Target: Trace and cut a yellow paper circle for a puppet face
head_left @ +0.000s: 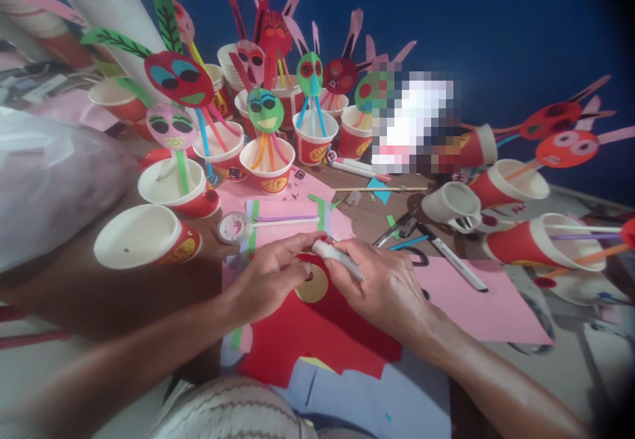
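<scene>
My right hand (381,277) grips a whitish tube (340,258), its tip pointing left towards my other hand. My left hand (278,274) is curled with index finger and thumb bent towards the tube's tip. A small dark red bit shows at the index fingertip; whatever the fingers pinch is too small to make out. Beneath both hands lies a sheet of red paper (317,330) with cut, jagged edges. On it is a pale yellow paper circle (313,288), partly covered by my left thumb.
Red-and-white paper cups (266,164), several with paper faces on coloured sticks, stand around the back. An empty cup (143,234) lies left. Pink paper (476,293), a white marker (454,257), a tape roll (233,227) and a mug (451,204) surround the work. A plastic bag (54,188) bulges left.
</scene>
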Demonstrator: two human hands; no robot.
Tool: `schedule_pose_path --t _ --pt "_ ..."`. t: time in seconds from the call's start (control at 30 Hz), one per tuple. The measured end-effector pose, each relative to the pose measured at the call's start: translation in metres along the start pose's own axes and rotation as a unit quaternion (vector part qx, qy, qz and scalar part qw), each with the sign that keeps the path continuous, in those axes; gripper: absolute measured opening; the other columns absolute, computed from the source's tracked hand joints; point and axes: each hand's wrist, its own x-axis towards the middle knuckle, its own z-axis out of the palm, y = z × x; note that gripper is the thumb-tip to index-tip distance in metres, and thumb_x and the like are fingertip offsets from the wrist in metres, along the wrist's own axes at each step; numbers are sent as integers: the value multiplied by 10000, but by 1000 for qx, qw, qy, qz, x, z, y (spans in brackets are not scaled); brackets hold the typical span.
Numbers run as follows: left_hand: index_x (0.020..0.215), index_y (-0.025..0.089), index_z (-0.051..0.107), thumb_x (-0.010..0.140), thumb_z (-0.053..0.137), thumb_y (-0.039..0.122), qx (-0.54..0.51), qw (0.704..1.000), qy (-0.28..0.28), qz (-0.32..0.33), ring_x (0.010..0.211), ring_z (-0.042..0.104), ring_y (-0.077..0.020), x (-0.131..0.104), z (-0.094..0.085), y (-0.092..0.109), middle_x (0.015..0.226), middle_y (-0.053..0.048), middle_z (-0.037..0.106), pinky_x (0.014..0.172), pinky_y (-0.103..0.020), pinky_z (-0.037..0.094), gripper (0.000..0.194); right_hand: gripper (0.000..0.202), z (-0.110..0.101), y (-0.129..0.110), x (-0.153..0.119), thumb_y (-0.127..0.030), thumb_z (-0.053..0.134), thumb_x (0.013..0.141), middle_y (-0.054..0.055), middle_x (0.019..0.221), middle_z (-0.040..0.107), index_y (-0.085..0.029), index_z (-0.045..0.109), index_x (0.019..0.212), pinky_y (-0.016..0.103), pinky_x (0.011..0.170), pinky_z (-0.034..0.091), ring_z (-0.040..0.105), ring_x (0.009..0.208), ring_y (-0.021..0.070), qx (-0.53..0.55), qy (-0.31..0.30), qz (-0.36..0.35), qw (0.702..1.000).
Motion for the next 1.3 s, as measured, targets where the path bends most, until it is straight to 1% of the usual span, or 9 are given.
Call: schedule_pose_path --t 0.1,0.2,0.43,0.67,0.83,0.97,1.1,1.2,1.3 --pt "1206 225 554 800 528 139 6 1000 10 5 709 542 -91 -1 0 -1 972 -8 645 708 -225 411 415 234 -1 1 0 -317 449 873 -8 599 638 -161 619 836 251 516 288 602 530 132 -4 25 4 1000" --pt "1199 222 558 801 527 138 11 1000 4 5 701 536 -94 -2 -1 -1 825 10 636 702 -223 408 409 234 -2 2 0 -329 452 873 -15 573 627 -166 619 854 249 505 278 595 514 134 -11 22 20 999" --pt "1176 243 572 809 521 146 30 999 10 -6 777 554 -111 -1 -3 -3 1078 -17 631 747 -246 410 384 257 -1 3 1 -342 443 866 -13 521 597 -174 622 788 257 482 235 568 465 138 -40 -21 34 998" --pt "1221 215 538 796 523 140 35 999 8 7 877 569 -155 2 -1 -1 1130 -44 610 757 -259 418 432 257 -1 3 1 -335 433 874 -1 609 640 -168 621 823 251 508 273 585 510 133 1 -16 26 1000" --pt "1202 181 546 778 520 121 32 999 -9 21 805 585 -150 1 0 0 917 -32 659 716 -255 425 429 240 -4 3 3 -341 461 867 -8 588 634 -168 627 864 249 524 291 588 522 139 -2 4 34 999" --pt "1197 178 547 772 531 124 21 1000 14 5 945 584 -196 0 0 -2 970 -48 664 781 -283 429 429 277 -5 5 3 -355 441 873 4 569 631 -163 638 844 257 521 288 588 523 151 -25 -6 40 999" --pt "1214 188 537 783 521 109 17 1000 1 12 1037 557 -205 1 -1 -4 1039 -54 659 844 -292 412 438 300 -4 6 3 -359 425 873 2 531 615 -168 651 826 262 510 270 574 490 150 -45 -16 42 998" --pt "1239 207 517 789 516 106 8 1000 -10 12 1049 552 -201 3 -2 -5 1187 -63 600 839 -288 414 461 293 -3 4 3 -349 420 871 2 533 619 -172 649 825 267 502 253 576 485 151 -45 -28 41 998" --pt "1249 217 510 791 522 118 9 1000 -5 7 1017 562 -196 3 -1 -5 1236 -64 571 797 -276 426 469 277 -2 2 3 -341 423 872 5 578 642 -177 637 809 267 499 250 588 501 149 -32 -50 42 997"
